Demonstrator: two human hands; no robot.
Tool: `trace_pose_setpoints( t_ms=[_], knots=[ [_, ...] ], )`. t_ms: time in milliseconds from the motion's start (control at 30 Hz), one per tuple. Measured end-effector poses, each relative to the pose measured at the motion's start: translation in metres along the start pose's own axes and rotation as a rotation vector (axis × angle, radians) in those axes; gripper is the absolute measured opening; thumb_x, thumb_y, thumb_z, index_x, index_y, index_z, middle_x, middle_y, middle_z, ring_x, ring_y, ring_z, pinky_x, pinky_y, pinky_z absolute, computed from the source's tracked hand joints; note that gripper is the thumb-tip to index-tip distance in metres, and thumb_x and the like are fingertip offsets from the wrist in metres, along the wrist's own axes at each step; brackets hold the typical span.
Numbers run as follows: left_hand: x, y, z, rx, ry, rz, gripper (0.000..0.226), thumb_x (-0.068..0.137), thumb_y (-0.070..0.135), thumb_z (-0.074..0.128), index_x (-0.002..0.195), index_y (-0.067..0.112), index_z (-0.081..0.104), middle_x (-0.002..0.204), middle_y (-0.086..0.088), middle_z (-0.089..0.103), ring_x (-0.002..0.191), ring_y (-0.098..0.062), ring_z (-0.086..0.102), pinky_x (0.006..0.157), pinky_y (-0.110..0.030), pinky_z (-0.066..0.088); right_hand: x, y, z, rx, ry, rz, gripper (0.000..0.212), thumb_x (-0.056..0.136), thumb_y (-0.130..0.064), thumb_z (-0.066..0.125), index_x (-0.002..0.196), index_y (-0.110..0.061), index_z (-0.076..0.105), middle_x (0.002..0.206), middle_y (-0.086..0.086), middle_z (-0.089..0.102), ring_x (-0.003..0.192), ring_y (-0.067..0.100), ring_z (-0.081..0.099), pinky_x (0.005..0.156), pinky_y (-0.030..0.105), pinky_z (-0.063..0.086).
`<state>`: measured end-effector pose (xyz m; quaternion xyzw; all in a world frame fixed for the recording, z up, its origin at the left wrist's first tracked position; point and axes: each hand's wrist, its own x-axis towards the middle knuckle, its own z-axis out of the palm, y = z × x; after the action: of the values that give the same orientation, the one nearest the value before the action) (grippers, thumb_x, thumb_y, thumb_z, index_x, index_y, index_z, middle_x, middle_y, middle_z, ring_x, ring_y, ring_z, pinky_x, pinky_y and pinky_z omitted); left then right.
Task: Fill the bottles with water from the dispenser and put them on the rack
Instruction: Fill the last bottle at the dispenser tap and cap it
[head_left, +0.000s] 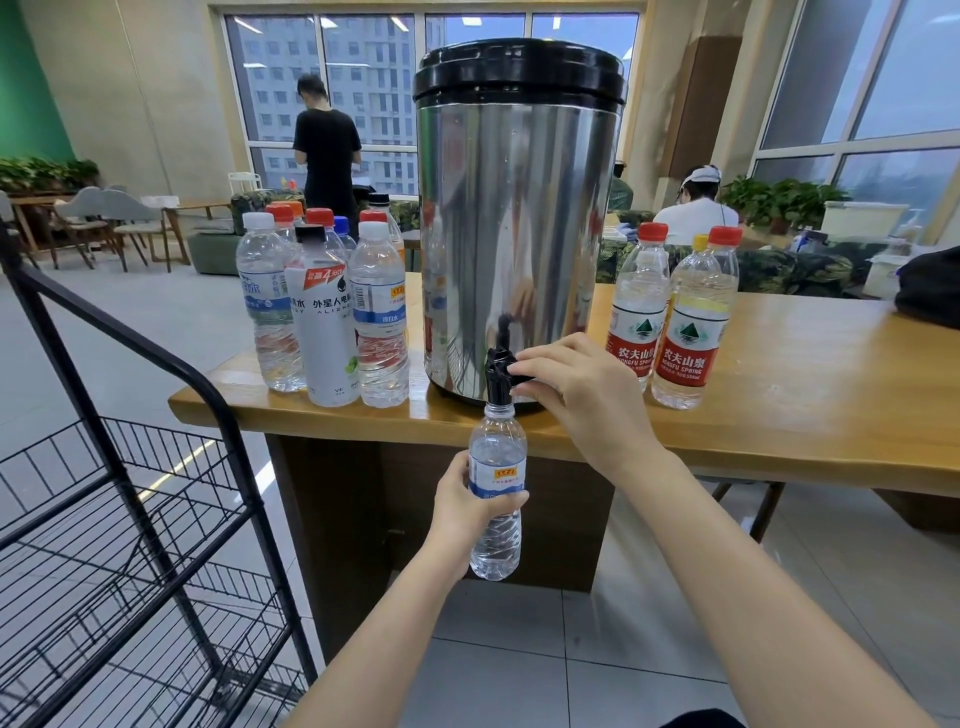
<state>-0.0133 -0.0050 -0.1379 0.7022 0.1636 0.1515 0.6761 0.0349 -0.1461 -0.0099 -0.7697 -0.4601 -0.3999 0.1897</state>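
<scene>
A steel water dispenser (511, 223) with a black lid stands at the front edge of a wooden table (779, 405). Its black tap (500, 371) juts over the edge. My left hand (470, 512) grips an uncapped clear bottle (496, 540) with a blue-and-white label, its mouth right under the spout. My right hand (576, 387) pinches the tap's lever. Several capped bottles (322, 312) stand left of the dispenser, and three red-labelled bottles (680, 322) stand to its right. A black wire rack (135, 545) stands on the floor at the left.
The rack's wire shelves hold nothing that I can see. A person in black (326, 150) stands by the far windows. Another person in white (698, 208) sits behind the table. A dark bag (930, 291) lies at the table's right end. Grey tiled floor lies below.
</scene>
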Motion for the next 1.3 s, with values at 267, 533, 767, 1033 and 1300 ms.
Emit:
trace_pose_setpoints(
  t_ms=[267, 533, 767, 1033, 1300],
  knots=[
    [0.001, -0.001, -0.001, -0.002, -0.004, 0.011, 0.066, 0.069, 0.007, 0.086, 0.125, 0.021, 0.055, 0.118, 0.002, 0.065, 0.112, -0.016, 0.061, 0.096, -0.035, 0.052, 0.019, -0.002, 0.003, -0.057, 0.092, -0.037, 0.015, 0.089, -0.019, 0.063, 0.098, -0.013, 0.074, 0.088, 0.002, 0.073, 0.078, 0.018, 0.055, 0.056, 0.030, 0.043],
    [0.000, 0.000, -0.007, 0.039, -0.015, 0.028, 0.065, 0.068, 0.009, 0.087, 0.123, 0.022, 0.055, 0.115, 0.007, 0.065, 0.106, -0.009, 0.062, 0.073, -0.015, 0.051, 0.061, -0.001, 0.010, 0.265, 0.032, 0.288, 0.024, 0.091, -0.031, 0.063, 0.110, -0.019, 0.073, 0.097, 0.003, 0.069, 0.089, 0.012, 0.057, 0.078, 0.029, 0.049],
    [-0.002, -0.006, -0.005, 0.002, -0.036, 0.022, 0.066, 0.067, 0.008, 0.088, 0.122, 0.024, 0.055, 0.114, 0.006, 0.066, 0.106, -0.010, 0.063, 0.082, -0.022, 0.055, -0.005, 0.062, -0.011, 0.182, 0.023, 0.611, 0.021, 0.093, -0.020, 0.063, 0.108, -0.007, 0.070, 0.098, 0.003, 0.069, 0.087, 0.014, 0.059, 0.074, 0.016, 0.039],
    [-0.006, -0.005, 0.004, -0.036, -0.022, 0.010, 0.065, 0.068, 0.006, 0.087, 0.121, 0.027, 0.055, 0.114, 0.007, 0.066, 0.105, -0.009, 0.062, 0.082, -0.022, 0.053, -0.057, 0.092, 0.016, 0.140, -0.509, 0.776, 0.052, 0.094, -0.037, 0.058, 0.143, -0.025, 0.045, 0.146, 0.004, 0.046, 0.131, 0.026, 0.043, 0.104, 0.044, 0.039],
    [-0.016, -0.013, -0.001, 0.000, -0.003, 0.001, 0.065, 0.067, 0.007, 0.088, 0.121, 0.024, 0.056, 0.112, 0.005, 0.067, 0.106, -0.013, 0.064, 0.085, -0.027, 0.057, -0.058, 0.097, 0.030, 0.127, -0.458, 0.724, 0.035, 0.094, -0.033, 0.060, 0.128, -0.021, 0.061, 0.124, 0.003, 0.064, 0.112, 0.020, 0.058, 0.092, 0.034, 0.048]
  ],
)
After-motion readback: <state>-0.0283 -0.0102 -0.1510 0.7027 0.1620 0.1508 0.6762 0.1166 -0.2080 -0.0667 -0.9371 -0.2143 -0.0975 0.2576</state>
